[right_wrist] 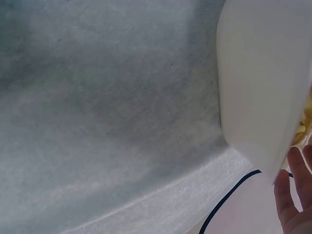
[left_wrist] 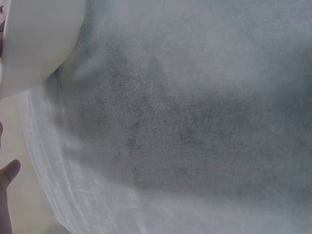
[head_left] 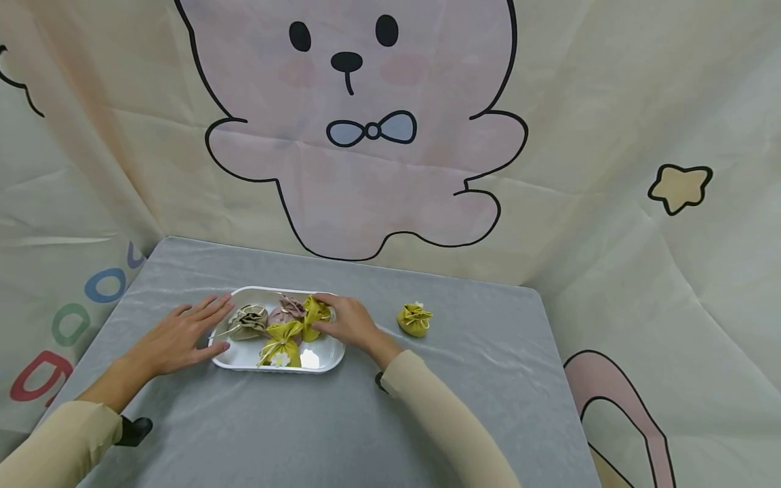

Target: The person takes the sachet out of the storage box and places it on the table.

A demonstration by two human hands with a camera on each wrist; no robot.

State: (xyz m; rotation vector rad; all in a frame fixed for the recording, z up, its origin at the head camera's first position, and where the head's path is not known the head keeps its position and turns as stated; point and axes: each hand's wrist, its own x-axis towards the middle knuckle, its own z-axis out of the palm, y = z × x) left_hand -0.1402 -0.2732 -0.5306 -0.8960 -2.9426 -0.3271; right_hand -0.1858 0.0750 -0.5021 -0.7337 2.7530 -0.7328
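Head: right hand (head_left: 352, 324) pinches a yellow pouch (head_left: 315, 316) over the white tray (head_left: 244, 359); left hand (head_left: 183, 333) flat, fingers straight, steadying the tray rim. Looks mid-placement; next likely the spare pouch (head_left: 414, 320) on the worktop (head_left: 366, 420).
Left wrist: tray edge (left_wrist: 34, 44), thumb tip.
Right wrist: tray wall (right_wrist: 263, 87), fingertips (right_wrist: 287, 195).

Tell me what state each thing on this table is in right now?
White tray: flat on the grey table, holding four pouches.
Beige pouch: tied shut, in the tray.
Pink pouch: tied shut, in the tray.
Front green pouch: tied shut, in the tray.
Back green pouch: in the tray, held by the right hand.
Loose green pouch: tied shut, on the table.
Left hand: flat, fingers at the tray's edge.
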